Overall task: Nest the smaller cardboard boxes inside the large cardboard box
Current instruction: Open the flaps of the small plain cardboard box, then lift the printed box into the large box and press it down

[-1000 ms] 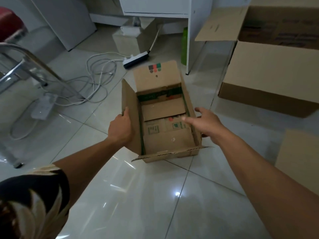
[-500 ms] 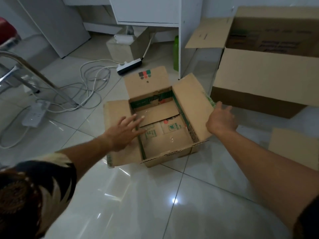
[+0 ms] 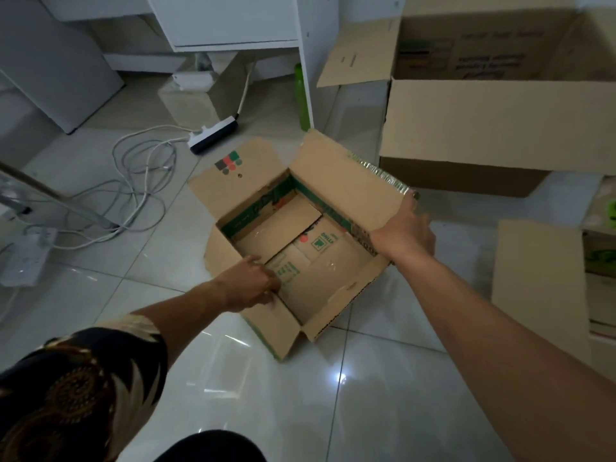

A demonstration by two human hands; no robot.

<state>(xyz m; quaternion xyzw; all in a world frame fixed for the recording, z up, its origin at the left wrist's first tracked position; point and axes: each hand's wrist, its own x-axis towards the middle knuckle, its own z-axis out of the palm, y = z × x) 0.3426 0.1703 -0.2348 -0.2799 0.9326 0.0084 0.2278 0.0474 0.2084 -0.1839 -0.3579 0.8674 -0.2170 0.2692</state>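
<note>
A smaller cardboard box (image 3: 320,281) sits open on the tiled floor in the middle of the head view, its flaps spread outward. My left hand (image 3: 248,286) grips the box's left wall at the rim, fingers curled inside. My right hand (image 3: 405,233) holds the outer edge of the right flap, which is folded out. The large cardboard box (image 3: 493,128) stands open at the upper right, apart from both hands. Another cardboard box (image 3: 540,285) shows at the right edge.
Tangled white cables (image 3: 140,185) and a power strip (image 3: 213,135) lie on the floor at the left. A white cabinet (image 3: 233,21) stands behind, with a green bottle (image 3: 301,95) beside its leg. A metal chair leg (image 3: 56,195) slants at the far left.
The side flaps went from upright to spread outward. My left hand moved from the left flap to the box's left rim. My right hand slid out along the right flap.
</note>
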